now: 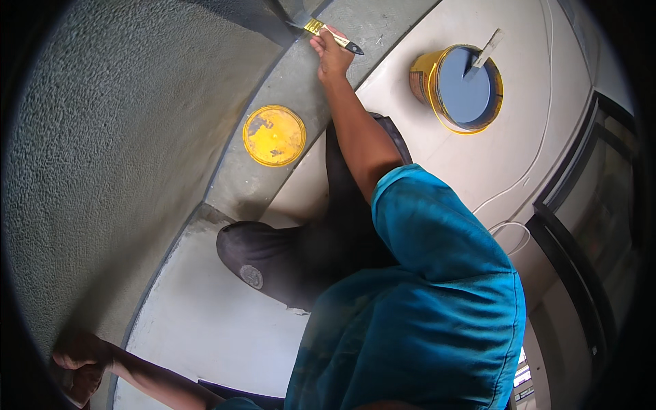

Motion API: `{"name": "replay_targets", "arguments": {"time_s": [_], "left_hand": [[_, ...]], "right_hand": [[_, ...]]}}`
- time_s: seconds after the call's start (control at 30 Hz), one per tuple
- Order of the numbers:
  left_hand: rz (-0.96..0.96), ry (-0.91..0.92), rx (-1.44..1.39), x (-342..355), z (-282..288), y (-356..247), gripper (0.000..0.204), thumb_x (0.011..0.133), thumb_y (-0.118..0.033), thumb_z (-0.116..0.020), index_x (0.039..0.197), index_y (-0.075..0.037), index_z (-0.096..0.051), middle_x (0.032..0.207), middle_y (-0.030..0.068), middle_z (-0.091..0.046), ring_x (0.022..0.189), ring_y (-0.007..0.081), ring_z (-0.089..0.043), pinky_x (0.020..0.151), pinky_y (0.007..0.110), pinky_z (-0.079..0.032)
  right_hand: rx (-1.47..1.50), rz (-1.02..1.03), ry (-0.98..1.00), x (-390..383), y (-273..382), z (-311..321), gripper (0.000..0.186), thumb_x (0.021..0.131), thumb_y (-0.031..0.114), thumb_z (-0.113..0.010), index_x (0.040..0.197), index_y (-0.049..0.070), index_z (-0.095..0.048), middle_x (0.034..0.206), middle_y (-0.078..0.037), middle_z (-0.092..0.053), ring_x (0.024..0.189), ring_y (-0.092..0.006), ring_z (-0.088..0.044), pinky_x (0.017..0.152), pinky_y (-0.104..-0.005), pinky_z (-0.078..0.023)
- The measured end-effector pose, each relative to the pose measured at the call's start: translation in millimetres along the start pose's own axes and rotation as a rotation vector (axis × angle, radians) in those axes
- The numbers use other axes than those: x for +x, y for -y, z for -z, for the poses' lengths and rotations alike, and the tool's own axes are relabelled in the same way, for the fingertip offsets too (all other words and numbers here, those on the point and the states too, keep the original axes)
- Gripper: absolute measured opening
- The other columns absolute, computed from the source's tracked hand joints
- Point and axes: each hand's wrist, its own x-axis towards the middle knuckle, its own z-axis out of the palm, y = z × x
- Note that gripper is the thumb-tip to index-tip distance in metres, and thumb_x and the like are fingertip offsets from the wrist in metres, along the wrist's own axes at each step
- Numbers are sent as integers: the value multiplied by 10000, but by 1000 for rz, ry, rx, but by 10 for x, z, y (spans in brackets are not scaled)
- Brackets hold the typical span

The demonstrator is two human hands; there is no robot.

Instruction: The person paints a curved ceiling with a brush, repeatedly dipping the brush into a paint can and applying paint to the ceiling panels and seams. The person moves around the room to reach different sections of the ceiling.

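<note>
Stretched to the top of the view, my right hand [335,56] grips a paintbrush [350,46] with a pale, black-tipped handle and a yellow ferrule. Its bristles point left and meet the dark grey strip where the wall [130,89] and the grey floor band [355,34] join. At the lower left, my left hand [80,359] is in shadow near the textured wall, its fingers curled; what they may hold is hidden. A yellow bucket [422,75] of grey-blue paint [465,96] stands right of my right hand, a flat stick [488,48] leaning in it.
A round yellow lid [273,135], flaked with grey, lies on the floor band. My bent knee [246,253] in dark trousers is beside the wall. A white cable [550,89] runs over the pale floor [383,102] toward a black-framed glass panel [581,164] at the right.
</note>
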Motion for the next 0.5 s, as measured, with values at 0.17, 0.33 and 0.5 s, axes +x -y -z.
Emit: {"name": "replay_targets", "arguments": {"time_s": [0.17,0.33,0.5], "left_hand": [[9,8,-14,15,-37,3,525,964,-520,-591,1144,-28,-548,1135,134,-580,942,245,-546,745,380,-392],[5,8,-17,69,-12,-7,532,972,-529,-560,1155,-29,-541,1157,142,-571,976,258,-536,778,402,-389],[17,22,-10,-4,25,10,540,981,-538,-529,1166,-31,-534,1179,151,-561,1011,270,-526,811,425,-386]], "right_hand": [[-101,34,-111,115,-82,140,280,872,17,-719,1126,-74,-643,1014,-160,-693,794,-191,-700,689,-296,-621],[-343,185,-180,220,-116,61,208,854,1,-728,1033,-96,-688,933,-162,-725,703,-183,-711,616,-266,-605],[-285,184,-49,23,110,-242,240,832,-5,-769,1049,-86,-709,935,-160,-726,720,-182,-711,611,-253,-610]]}}
